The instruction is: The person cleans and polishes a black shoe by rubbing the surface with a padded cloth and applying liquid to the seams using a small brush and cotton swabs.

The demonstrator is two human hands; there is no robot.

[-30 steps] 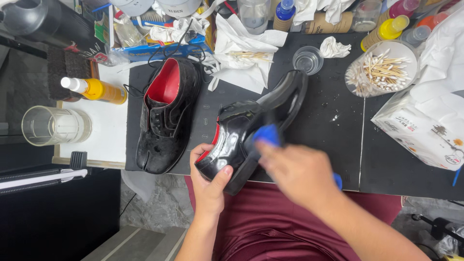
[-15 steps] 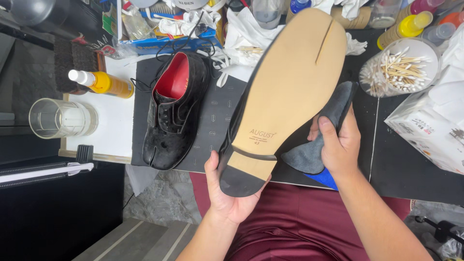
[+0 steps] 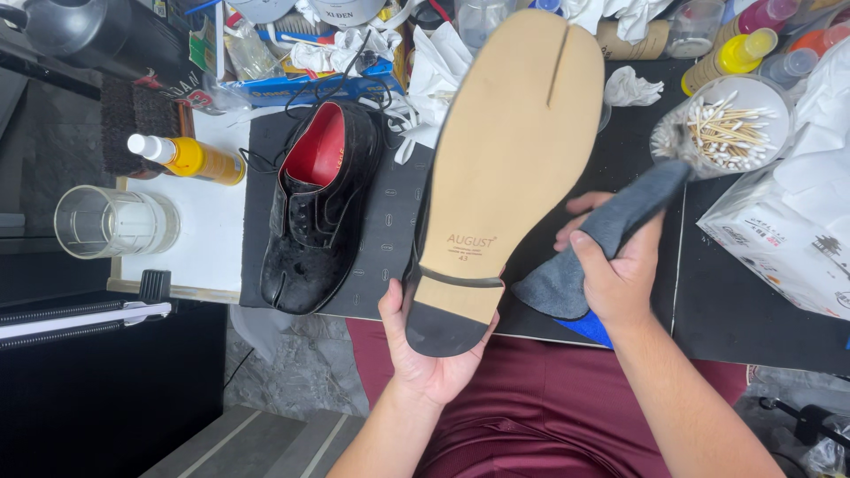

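Cupping the upturned shoe point(image 3: 505, 168) by its heel, left hand point(image 3: 434, 354) grasps — right hand point(image 3: 615, 270) clutches grey cloth point(image 3: 602, 239).

L hand point(image 3: 431, 350) palm up, fingers cupped, grip closed; R hand point(image 3: 617, 268) raised, thumb clamped, grip closed.

Your left hand point(image 3: 429, 354) holds one shoe point(image 3: 509, 168) sole-up over the table point(image 3: 753, 310), cloth point(image 3: 602, 239) to its right. Other shoe point(image 3: 319, 208) sits left, with the glass point(image 3: 115, 221) further left.
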